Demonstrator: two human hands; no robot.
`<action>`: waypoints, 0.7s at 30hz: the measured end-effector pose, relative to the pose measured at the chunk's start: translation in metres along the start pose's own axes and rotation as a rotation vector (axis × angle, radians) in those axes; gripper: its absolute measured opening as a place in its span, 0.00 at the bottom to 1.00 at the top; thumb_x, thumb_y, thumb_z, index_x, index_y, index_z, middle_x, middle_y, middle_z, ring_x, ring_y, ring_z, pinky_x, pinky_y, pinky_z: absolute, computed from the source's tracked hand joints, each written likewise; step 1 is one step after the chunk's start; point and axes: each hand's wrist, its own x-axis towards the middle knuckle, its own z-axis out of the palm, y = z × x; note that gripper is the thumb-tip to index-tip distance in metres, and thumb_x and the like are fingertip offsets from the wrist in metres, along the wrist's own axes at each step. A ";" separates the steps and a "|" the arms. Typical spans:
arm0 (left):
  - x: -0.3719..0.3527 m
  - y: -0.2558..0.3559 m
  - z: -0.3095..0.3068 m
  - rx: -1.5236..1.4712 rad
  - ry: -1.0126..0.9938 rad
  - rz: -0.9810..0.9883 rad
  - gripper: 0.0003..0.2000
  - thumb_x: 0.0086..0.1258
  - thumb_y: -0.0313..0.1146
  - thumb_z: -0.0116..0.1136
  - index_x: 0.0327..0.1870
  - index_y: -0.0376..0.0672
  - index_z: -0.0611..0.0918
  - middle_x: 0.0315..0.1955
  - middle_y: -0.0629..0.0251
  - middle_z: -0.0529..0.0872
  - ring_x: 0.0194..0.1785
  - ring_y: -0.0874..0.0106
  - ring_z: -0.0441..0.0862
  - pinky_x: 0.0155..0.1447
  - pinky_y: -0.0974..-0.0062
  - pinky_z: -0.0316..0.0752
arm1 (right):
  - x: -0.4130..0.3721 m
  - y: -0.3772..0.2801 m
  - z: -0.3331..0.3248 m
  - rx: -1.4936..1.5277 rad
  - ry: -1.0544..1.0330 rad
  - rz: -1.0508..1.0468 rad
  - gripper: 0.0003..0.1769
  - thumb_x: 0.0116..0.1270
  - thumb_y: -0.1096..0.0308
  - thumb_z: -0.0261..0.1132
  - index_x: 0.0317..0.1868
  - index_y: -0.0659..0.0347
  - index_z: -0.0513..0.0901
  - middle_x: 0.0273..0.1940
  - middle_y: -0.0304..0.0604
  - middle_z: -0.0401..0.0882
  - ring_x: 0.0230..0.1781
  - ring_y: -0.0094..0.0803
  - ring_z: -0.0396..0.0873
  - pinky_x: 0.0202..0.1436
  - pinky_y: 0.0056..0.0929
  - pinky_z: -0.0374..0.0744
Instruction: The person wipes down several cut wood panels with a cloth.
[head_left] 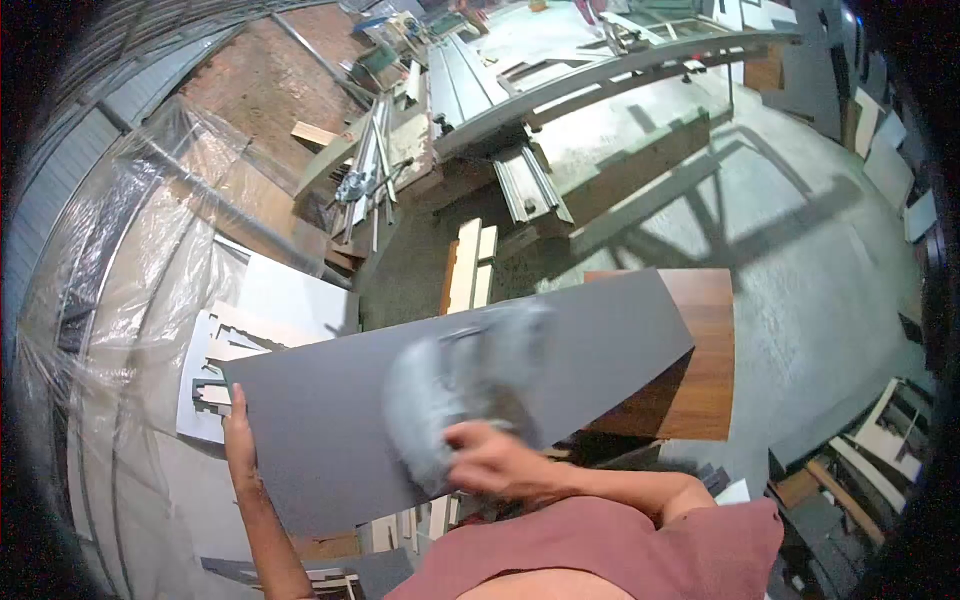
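A long dark grey panel [330, 420] lies tilted across the view in front of me. My left hand [240, 447] grips its left edge, the fingers pointing away along the side and partly hidden. Over the middle of the panel, my right hand [497, 460] is closed on a pale grey-blue cloth [425, 410], smeared by motion. The cloth overlaps the panel's face. Beyond the panel's right end, a brown wood-grain board [700, 340] shows from underneath.
White boards and cut strips [290, 295] lie to the left, beside clear plastic sheeting [150, 260]. Ahead are narrow wood strips [470, 265] and a long metal-railed bench [600, 85]. Offcuts [870, 440] are piled at the lower right.
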 end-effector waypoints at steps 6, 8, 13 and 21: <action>-0.014 0.018 0.009 0.154 0.102 -0.028 0.30 0.63 0.54 0.41 0.45 0.28 0.73 0.40 0.56 0.77 0.42 0.69 0.73 0.48 0.76 0.66 | -0.009 0.013 0.015 -0.520 -0.130 -0.121 0.23 0.55 0.58 0.59 0.53 0.41 0.69 0.59 0.44 0.57 0.56 0.46 0.59 0.55 0.53 0.57; -0.017 0.019 0.012 0.109 0.103 -0.011 0.31 0.63 0.55 0.41 0.45 0.28 0.73 0.39 0.57 0.77 0.42 0.69 0.74 0.47 0.76 0.67 | -0.044 0.050 -0.002 -0.609 -0.073 0.176 0.22 0.51 0.58 0.60 0.50 0.43 0.72 0.50 0.44 0.67 0.50 0.44 0.64 0.53 0.50 0.59; -0.010 0.003 0.001 0.084 0.049 -0.068 0.31 0.63 0.55 0.41 0.45 0.28 0.74 0.39 0.57 0.77 0.42 0.69 0.74 0.47 0.76 0.67 | -0.182 0.184 -0.102 -0.878 0.603 0.326 0.17 0.56 0.68 0.52 0.45 0.66 0.71 0.43 0.51 0.70 0.46 0.45 0.66 0.52 0.41 0.62; -0.018 0.002 -0.001 -0.013 0.062 -0.007 0.29 0.64 0.54 0.41 0.44 0.29 0.74 0.36 0.58 0.78 0.39 0.71 0.75 0.44 0.76 0.69 | -0.191 0.268 -0.204 -0.908 0.565 0.991 0.19 0.62 0.55 0.41 0.42 0.62 0.69 0.40 0.55 0.70 0.44 0.51 0.67 0.46 0.52 0.61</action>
